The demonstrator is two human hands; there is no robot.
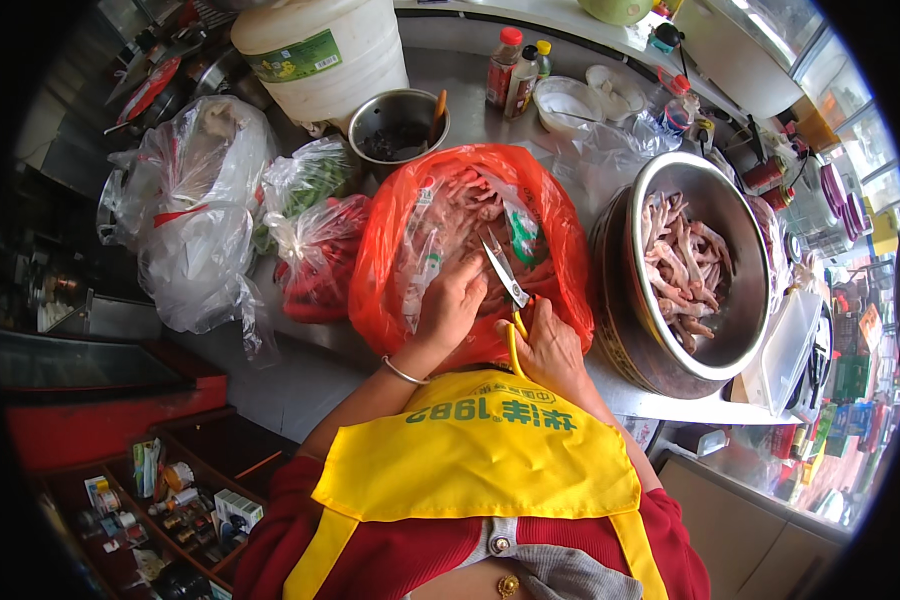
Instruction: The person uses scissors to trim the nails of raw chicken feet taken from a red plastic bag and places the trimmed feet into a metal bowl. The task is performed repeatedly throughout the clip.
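Observation:
Yellow-handled scissors [515, 300] are in my right hand [551, 341], their blades parted and pointing away from me. Beside the blades, my left hand [454, 300] is over the near left part of an open red plastic bag [379, 262]; its fingers are bent, and whether they hold anything cannot be told. Raw chicken feet [469, 196] fill the bag, with printed clear plastic packaging among them. To the right, more chicken feet [679, 262] lie in a tilted steel basin [742, 300], which rests on a dark round container [611, 300].
Clear plastic bags [195, 255] and a bag of red peppers [319, 292] lie at left. Behind stand a steel pot [397, 154], a large white plastic barrel [330, 67], several bottles [523, 79] and a bowl of white matter [566, 105]. A clear plastic lid [784, 352] leans at right.

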